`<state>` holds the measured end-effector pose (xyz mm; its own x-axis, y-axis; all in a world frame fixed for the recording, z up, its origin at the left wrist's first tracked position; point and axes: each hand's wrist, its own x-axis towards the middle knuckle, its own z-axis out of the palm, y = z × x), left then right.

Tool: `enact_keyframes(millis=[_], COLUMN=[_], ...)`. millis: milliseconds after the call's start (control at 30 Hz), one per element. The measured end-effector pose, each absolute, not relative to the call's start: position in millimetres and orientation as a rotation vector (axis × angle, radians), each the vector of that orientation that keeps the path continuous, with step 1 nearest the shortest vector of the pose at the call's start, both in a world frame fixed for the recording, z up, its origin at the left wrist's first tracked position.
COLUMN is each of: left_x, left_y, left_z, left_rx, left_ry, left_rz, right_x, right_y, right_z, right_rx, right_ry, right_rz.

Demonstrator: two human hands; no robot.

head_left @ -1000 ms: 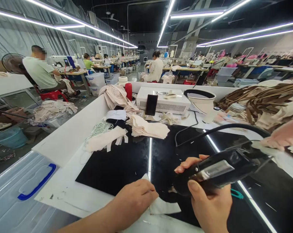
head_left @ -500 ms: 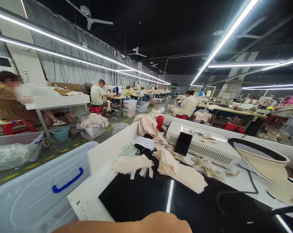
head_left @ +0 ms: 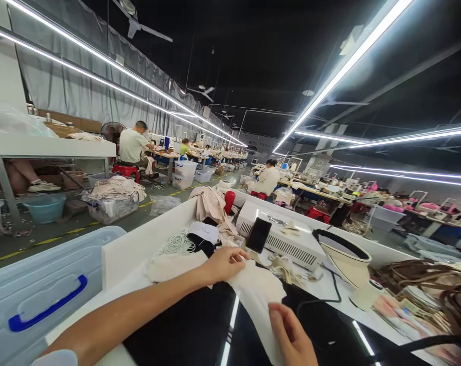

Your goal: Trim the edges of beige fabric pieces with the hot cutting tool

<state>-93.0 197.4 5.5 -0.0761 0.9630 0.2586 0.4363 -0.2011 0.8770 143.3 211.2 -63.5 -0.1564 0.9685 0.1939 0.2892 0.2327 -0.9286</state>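
My left hand is over the stack of cream cut fabric pieces, its thumb and fingers pinching the upper end of a pale fabric piece. That piece hangs down from the stack across the black glossy board. Nearer to me, my right hand has its thumb and fingertips closed at the right edge of the same piece. Left of my left hand lies another cream fabric piece, beside a bundle of light green elastic cords. A dark phone leans just beyond the stack.
Behind the phone is a white vented box. A beige visor with a black rim and a thread cone are on the right, near brown straps. A lidded plastic bin stands left; co-workers sit beyond.
The view has turned to the right. My left hand has reached forward onto the fabric stack, my right hand has come into view, and a pale piece now stretches between them.
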Motion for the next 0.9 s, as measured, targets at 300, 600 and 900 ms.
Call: enact_keyframes(millis=[300,600,900], left_x=[-109,-110,-176], left_y=[268,278,232], left_z=[13,-25,-14], left_rx=[1.82,1.936,1.888], left_ry=[1.71,1.899,2.094], left_rz=[1.253,1.019,0.699], right_x=[135,126,131], right_y=[312,367,323], right_z=[-54,-85,-87], right_rx=[-1.24,-1.271,-1.1], right_ry=[-1.543,-1.72,-1.88], right_rz=[0.733,0.598,0.657])
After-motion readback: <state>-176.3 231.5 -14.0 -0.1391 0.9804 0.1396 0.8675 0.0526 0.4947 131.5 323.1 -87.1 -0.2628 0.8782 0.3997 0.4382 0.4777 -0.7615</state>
